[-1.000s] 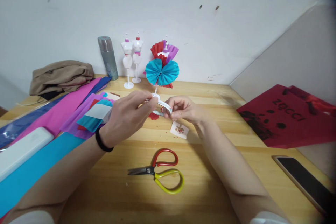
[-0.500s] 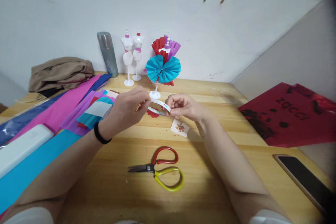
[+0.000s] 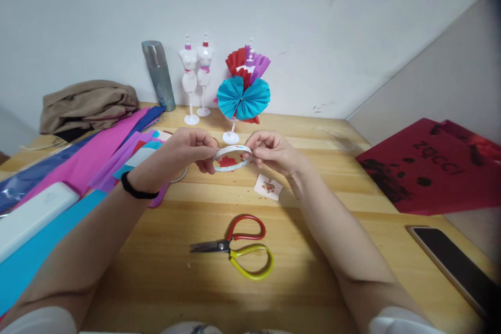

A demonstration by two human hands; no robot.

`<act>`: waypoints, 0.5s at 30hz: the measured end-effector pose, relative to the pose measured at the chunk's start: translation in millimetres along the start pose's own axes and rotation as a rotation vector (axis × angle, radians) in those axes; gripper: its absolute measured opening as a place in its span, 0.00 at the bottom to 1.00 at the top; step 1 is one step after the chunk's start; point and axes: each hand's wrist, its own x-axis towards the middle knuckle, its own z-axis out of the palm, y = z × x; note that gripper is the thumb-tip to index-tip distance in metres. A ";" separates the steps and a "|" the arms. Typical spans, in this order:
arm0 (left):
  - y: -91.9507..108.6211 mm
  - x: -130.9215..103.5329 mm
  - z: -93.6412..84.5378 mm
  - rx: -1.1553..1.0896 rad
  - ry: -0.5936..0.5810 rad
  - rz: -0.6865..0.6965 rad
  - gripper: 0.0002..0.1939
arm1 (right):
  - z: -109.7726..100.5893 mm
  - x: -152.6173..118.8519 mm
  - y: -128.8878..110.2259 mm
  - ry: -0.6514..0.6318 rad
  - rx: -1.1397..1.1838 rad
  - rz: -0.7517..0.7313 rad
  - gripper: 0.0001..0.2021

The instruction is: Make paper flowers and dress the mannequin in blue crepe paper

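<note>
Between my hands is a narrow white roll of tape [image 3: 231, 150], tilted so that its hollow middle faces me. My left hand [image 3: 191, 150] pinches its left side, and my right hand [image 3: 276, 152] grips the right side between thumb and fingers. Through the ring, red paper scraps [image 3: 227, 160] show on the table. Just behind stands a small white dress form [image 3: 230, 137] dressed in red and purple pleats with a blue paper bow [image 3: 242, 98]. Scissors [image 3: 222, 246] with one red and one yellow handle lie in front of me, blades pointing left.
Two bare dress forms [image 3: 189, 81] and a grey bottle [image 3: 159, 75] stand along the wall. Coloured paper sheets [image 3: 94, 148], a white box [image 3: 39, 219] and brown cloth [image 3: 88, 107] cover the left. A small card [image 3: 268, 187], red bag [image 3: 426, 172] and phone [image 3: 450, 263] lie right.
My left hand has shifted slightly left and now pinches the roll's side, its fingers lower than before. The roll has moved a little left and turned so more of its opening shows.
</note>
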 end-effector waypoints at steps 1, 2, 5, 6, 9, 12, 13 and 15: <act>0.8 0.0 -1.7 0.009 0.019 -0.004 0.05 | -1.0 0.6 -0.5 0.041 0.026 -0.022 0.20; 1.6 0.0 -3.8 0.025 0.045 -0.008 0.05 | -1.9 0.4 -2.3 0.082 0.043 -0.047 0.20; 2.9 -0.1 -11.3 0.079 0.135 0.007 0.06 | -0.2 -4.9 -14.0 0.122 -0.050 -0.102 0.17; 2.8 0.1 -13.7 0.090 0.161 0.013 0.06 | 3.6 -8.1 -19.0 0.076 -0.141 -0.089 0.16; 1.5 1.5 -19.0 0.100 0.176 0.017 0.06 | 29.4 -20.4 -28.8 -0.328 -0.487 0.117 0.13; 0.9 2.9 -20.1 0.097 0.137 0.007 0.07 | 69.2 -36.5 -21.2 -0.775 -1.044 0.209 0.10; 1.0 3.3 -20.0 0.091 0.136 -0.004 0.07 | 81.7 -43.2 -14.7 -0.827 -1.239 0.237 0.10; 1.2 4.1 -19.9 0.072 0.143 -0.035 0.06 | 100.1 -57.6 0.8 -0.805 -1.534 0.203 0.13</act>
